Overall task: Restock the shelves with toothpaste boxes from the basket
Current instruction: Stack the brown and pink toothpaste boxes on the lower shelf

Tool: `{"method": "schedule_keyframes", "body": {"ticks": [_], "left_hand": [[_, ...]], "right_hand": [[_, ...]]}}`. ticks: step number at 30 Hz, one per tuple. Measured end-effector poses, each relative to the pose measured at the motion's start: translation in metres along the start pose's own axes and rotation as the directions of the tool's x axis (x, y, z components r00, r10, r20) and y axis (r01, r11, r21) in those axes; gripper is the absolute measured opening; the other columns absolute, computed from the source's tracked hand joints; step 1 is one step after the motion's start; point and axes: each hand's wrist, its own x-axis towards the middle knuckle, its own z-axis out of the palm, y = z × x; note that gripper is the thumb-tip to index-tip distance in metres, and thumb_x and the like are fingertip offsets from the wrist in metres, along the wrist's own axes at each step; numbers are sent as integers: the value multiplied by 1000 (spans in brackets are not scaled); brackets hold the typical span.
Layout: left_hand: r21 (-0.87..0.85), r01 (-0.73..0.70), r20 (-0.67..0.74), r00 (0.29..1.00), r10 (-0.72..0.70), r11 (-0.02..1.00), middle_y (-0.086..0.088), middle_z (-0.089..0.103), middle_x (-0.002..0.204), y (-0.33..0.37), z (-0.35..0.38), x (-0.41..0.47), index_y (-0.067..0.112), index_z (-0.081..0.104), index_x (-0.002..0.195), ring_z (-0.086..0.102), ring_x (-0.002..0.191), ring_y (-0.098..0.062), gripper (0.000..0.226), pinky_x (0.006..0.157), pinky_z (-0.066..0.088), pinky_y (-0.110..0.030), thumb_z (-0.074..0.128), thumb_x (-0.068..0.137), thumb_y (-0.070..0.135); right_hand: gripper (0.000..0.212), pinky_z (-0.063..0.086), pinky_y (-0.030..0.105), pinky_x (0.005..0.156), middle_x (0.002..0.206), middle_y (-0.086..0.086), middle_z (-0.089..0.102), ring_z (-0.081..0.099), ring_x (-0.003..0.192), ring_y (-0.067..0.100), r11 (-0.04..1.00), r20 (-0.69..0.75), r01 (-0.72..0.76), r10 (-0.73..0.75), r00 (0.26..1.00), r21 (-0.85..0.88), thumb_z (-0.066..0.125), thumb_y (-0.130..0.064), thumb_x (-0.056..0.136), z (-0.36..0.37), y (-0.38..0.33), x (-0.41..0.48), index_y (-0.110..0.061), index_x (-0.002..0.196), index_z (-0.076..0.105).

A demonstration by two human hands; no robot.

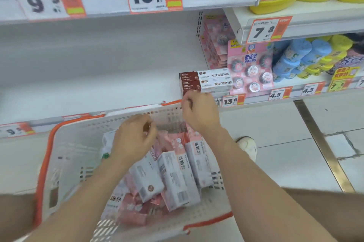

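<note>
Head view is showing the left hand (136, 135) hovering over toothpaste boxes (173, 178) piled in the basket (45, 162), the right hand (199, 111) hanging by the stack (204, 82) at the edge of the shelf (98, 91) (both curled; whether grasping anything, I cannot tell); a nudge risks knocking that stack off.

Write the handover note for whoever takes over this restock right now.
Left hand: curled over the basket; whether it holds anything is unclear.
Right hand: curled at the shelf edge, just below the stacked toothpaste boxes; hold unclear.
Done: at least two boxes stacked at the shelf's right end.
Left to do: many loose boxes lie in the basket, to be shelved.
</note>
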Motion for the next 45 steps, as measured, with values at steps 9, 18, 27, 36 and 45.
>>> {"method": "schedule_keyframes", "body": {"ticks": [9, 18, 27, 36, 45], "left_hand": [[202, 157, 237, 950, -204, 967, -8, 25, 170, -53, -3, -55, 19, 51, 153, 20, 157, -34, 56, 115, 39, -61, 53, 98, 6], [-50, 274, 178, 949, -262, 960, -1, 45, 131, -82, -27, -55, 26, 68, 119, 50, 118, -20, 25, 113, 44, -40, 67, 96, 36], [-313, 558, 303, 826, -476, 769, -3, 55, 141, -89, -32, -52, 18, 46, 142, 62, 117, -20, 89, 102, 54, -41, 93, 69, 35], [-561, 717, 431, 680, -594, 414, -18, 70, 112, -95, -54, -64, 12, 56, 122, 76, 94, -29, 60, 68, 66, -41, 92, 73, 6], [-663, 640, 404, 743, -534, 389, -24, 76, 103, -84, -89, -73, 20, 66, 123, 75, 83, -26, 44, 81, 66, -43, 85, 83, 17]], "right_hand": [[96, 51, 34, 86, 133, 9, 60, 62, 114, 29, 955, 686, -280, 269, 677, -97, 82, -46, 82, 32, -31, -112, -19, 155, 26], [49, 62, 32, 75, 113, 4, 76, 74, 96, 16, 791, 743, -607, 363, 562, 72, 80, -5, 87, 18, -27, -105, -14, 134, 65], [41, 60, 33, 80, 112, -5, 79, 76, 99, 17, 761, 768, -633, 316, 557, 146, 66, -5, 95, 31, -38, -100, -28, 129, 73], [66, 54, 35, 74, 106, 13, 76, 74, 86, 25, 660, 855, -746, 336, 396, 85, 70, -66, 88, 18, -56, -92, -12, 125, 65], [57, 56, 41, 88, 129, 20, 71, 70, 113, 36, 506, 931, -828, 119, 344, 241, 76, -32, 89, 2, -55, -81, -14, 141, 62]]}}
